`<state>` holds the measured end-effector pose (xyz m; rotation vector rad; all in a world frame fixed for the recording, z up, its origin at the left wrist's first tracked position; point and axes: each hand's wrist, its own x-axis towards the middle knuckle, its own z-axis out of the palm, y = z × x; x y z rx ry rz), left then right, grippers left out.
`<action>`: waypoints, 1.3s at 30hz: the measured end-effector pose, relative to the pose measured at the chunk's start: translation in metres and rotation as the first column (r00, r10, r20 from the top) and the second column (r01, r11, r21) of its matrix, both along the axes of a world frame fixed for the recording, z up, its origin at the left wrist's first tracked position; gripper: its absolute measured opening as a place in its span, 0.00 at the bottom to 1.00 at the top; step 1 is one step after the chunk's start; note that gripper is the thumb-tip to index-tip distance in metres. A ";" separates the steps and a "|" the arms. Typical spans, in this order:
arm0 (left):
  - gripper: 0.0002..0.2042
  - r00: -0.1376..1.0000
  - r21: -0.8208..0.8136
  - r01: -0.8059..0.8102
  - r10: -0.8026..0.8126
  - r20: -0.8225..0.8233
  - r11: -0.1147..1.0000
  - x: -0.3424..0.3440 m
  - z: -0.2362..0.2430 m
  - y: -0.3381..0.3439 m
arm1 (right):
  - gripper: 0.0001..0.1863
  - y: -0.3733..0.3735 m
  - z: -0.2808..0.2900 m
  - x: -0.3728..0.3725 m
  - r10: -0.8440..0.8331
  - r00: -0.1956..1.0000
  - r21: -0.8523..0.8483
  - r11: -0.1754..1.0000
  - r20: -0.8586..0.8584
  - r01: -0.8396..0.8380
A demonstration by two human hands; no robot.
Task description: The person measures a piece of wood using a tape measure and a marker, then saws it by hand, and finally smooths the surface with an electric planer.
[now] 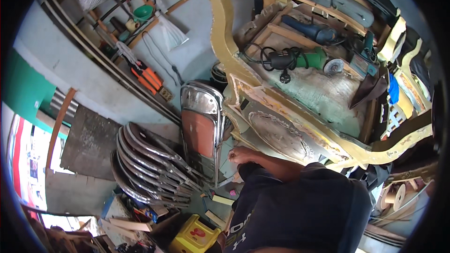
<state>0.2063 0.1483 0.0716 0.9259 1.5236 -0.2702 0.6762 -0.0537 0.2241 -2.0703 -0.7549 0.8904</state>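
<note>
While the bare right hand (238, 154) lies in front of the body, a folded chair of shiny metal tube with a reddish-brown panel (197, 133) stands just to its left, long axis running away from the person. Whether those fingers grip anything, I cannot tell. Beyond the hand, rightward, is a cream-yellow carved furniture frame (300, 110). The left hand is out of view.

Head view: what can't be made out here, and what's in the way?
- Right hand, head view: too small, its fingers too curled to tell whether it holds anything.
- Left hand, head view: not visible; the dark shirt or the lower edge seems to hide it.
- Yellow plastic item, head view: its bottom is cut off by the lower edge.
- Green grinder, head view: its looped black cord covers part of the body.
</note>
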 end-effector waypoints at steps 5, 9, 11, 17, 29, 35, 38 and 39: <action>0.14 0.993 -0.040 0.114 -0.114 0.007 0.993 0.049 -0.014 0.032 | 0.14 0.028 0.000 0.053 -0.011 0.994 0.084 0.996 0.105 0.003; 0.14 0.982 -0.022 0.178 -0.177 0.062 0.984 0.104 -0.024 0.069 | 0.11 0.052 0.126 0.078 0.020 0.954 0.305 0.946 0.298 -0.115; 0.14 0.967 -0.028 0.226 -0.221 0.126 0.974 0.148 -0.036 0.066 | 0.11 0.037 0.217 0.087 -0.023 0.920 0.445 0.880 0.392 -0.168; 0.14 0.862 -0.028 0.329 -0.288 0.417 0.944 0.232 -0.059 0.030 | 0.08 -0.077 0.426 0.067 -0.752 0.523 0.878 0.479 0.402 0.015; 0.10 0.983 -0.129 0.151 -0.136 0.120 0.980 0.089 -0.036 0.024 | 0.38 -0.615 0.424 0.229 -0.075 -0.190 0.194 0.058 0.979 0.979; 0.06 0.995 -0.029 0.088 -0.090 -0.043 0.996 0.065 0.002 0.036 | 0.19 -0.663 0.273 0.264 -0.984 0.127 0.570 0.032 -0.128 0.821; 0.05 0.989 -0.055 0.145 -0.143 0.037 0.988 0.099 -0.014 0.037 | 0.22 -0.681 0.351 0.271 -0.983 -0.014 0.494 0.081 0.186 0.866; 0.05 0.986 -0.037 0.157 -0.154 0.063 0.987 0.115 -0.011 0.044 | 0.23 -0.677 0.357 0.272 -0.938 -0.097 0.476 0.078 0.332 0.876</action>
